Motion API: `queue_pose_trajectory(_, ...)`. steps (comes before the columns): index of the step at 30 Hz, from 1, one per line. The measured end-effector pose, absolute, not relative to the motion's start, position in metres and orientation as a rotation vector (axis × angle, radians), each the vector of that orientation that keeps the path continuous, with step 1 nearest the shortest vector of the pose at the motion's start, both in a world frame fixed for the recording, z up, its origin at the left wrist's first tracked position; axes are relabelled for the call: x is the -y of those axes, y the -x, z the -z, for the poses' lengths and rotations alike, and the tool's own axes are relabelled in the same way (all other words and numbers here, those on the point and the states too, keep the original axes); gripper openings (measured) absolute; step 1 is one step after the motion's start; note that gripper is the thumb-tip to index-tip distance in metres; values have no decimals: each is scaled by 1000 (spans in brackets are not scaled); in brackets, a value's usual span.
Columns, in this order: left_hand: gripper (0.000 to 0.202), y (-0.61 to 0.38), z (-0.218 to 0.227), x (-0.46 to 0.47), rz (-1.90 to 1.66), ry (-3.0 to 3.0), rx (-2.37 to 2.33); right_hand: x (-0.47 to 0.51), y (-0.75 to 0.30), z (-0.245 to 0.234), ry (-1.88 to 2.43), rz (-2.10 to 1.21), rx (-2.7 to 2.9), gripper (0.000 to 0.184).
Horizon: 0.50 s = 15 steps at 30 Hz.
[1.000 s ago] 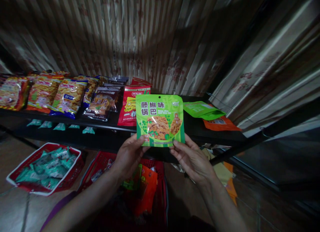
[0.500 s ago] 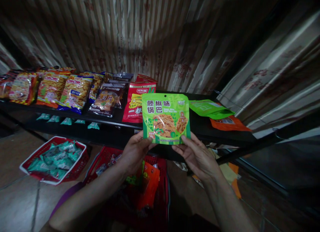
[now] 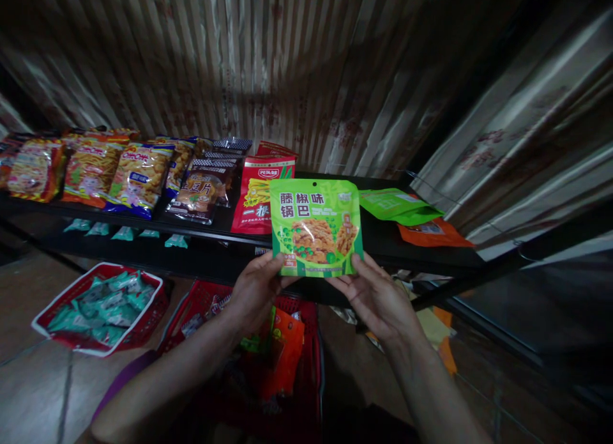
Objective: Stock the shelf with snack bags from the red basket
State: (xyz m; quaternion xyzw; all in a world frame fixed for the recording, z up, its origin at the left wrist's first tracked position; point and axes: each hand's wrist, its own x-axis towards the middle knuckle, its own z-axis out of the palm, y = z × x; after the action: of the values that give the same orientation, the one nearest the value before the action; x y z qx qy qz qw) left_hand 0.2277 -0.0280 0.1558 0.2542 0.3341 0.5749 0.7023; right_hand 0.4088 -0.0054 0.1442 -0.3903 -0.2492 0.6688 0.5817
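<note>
I hold a green snack pouch (image 3: pixel 315 225) upright in front of the black shelf (image 3: pixel 373 246). My left hand (image 3: pixel 253 290) pinches its lower left corner and my right hand (image 3: pixel 376 297) pinches its lower right corner. Behind the pouch stands a red snack bag (image 3: pixel 256 195). Further right on the shelf lie a flat green pouch (image 3: pixel 397 206) and an orange pouch (image 3: pixel 433 234).
Several snack bags (image 3: pixel 138 176) line the shelf's left part, with small teal packets (image 3: pixel 124 233) on the lower ledge. A red basket of teal packets (image 3: pixel 103 303) sits on the floor at left. Another red basket (image 3: pixel 282 361) with orange packs is below my hands. Striped curtains hang behind.
The view shifted slightly; the green pouch stays held in both hands at about the same place before the shelf.
</note>
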Motion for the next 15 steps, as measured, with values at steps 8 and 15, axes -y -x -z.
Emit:
queue_pose_trajectory(8,31,-226,-153,33,-1232,-711,-655,12,-410,-153,940,-1461,613,30)
queue_pose_trajectory(15,32,-227,-151,34,-1244,-743,-669,16,-409,-154,953,-1440,646,27)
